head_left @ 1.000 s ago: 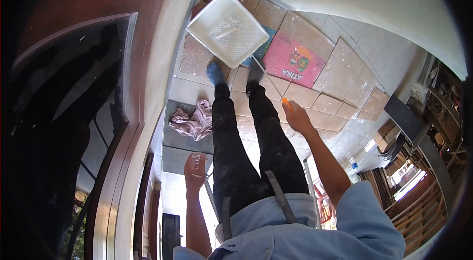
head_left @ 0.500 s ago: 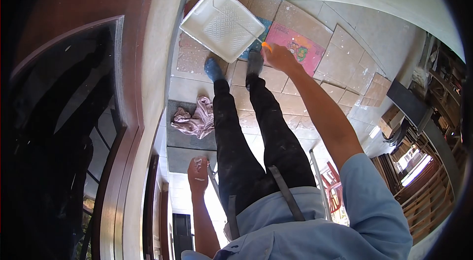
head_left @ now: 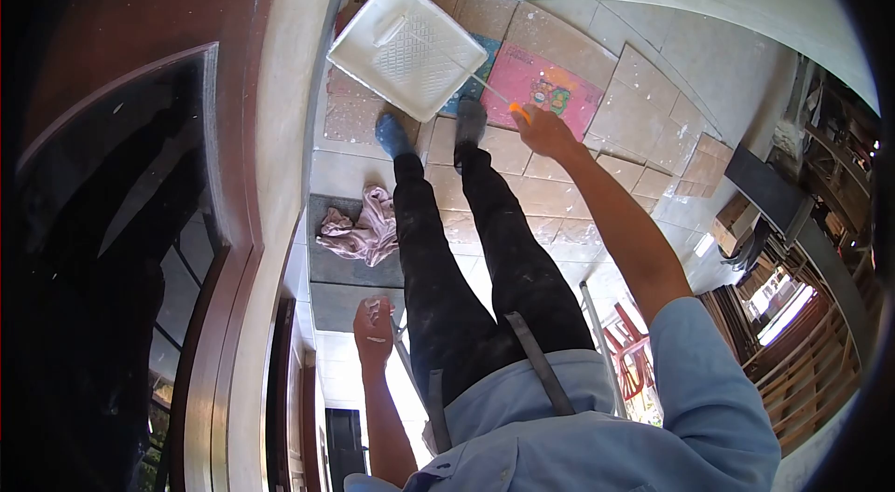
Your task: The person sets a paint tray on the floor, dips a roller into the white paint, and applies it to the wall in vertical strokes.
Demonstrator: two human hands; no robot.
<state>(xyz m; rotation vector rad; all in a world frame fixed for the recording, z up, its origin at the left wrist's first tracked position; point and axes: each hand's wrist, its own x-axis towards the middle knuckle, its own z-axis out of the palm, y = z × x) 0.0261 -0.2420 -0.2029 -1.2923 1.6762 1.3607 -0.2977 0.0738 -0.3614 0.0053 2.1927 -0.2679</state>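
Observation:
My right hand [head_left: 548, 130] is closed round the orange handle [head_left: 519, 112] of a small paint roller. Its thin rod runs down to the white roller head [head_left: 391, 30], which lies inside a white paint tray [head_left: 355, 80] with a textured ramp. My left hand [head_left: 375, 320] hangs low beside my leg, fingers curled in and marked with white paint; whether it holds anything is hidden. Beyond it, a crumpled pink cloth [head_left: 362, 229] lies on a dark grey mat [head_left: 336, 294].
Cardboard sheets [head_left: 643, 101] and a pink printed sheet [head_left: 531, 82] cover part of the floor. A dark wooden door frame [head_left: 244, 110] stands at the left. At the right are a dark bench [head_left: 766, 186], stacked wood [head_left: 820, 366] and a red chair [head_left: 632, 362].
My right hand has drawn back slightly to the right and nearer to me. The roller head has moved within the tray, nearer its middle. The view has shifted slightly.

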